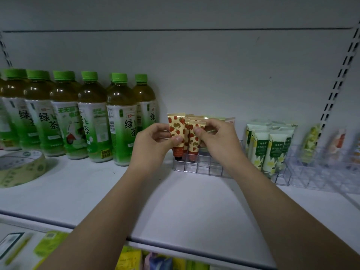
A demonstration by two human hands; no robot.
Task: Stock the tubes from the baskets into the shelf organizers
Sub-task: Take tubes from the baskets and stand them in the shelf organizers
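Note:
My left hand (155, 140) pinches a cream tube with red strawberries (176, 126) and holds it upright, cap down, at the front left of a clear gridded organizer (198, 166) on the shelf. My right hand (216, 137) pinches a second strawberry tube (193, 142) standing in the cell beside it. More strawberry tubes (191, 117) stand behind them in the same organizer. No basket is in view.
Green tea bottles (93, 117) line the shelf's left. A roll of tape (19, 167) lies at the far left. White-and-green tubes (270, 147) fill an organizer to the right, and another clear organizer (321, 170) holds blurred tubes. Packages show on the shelf below.

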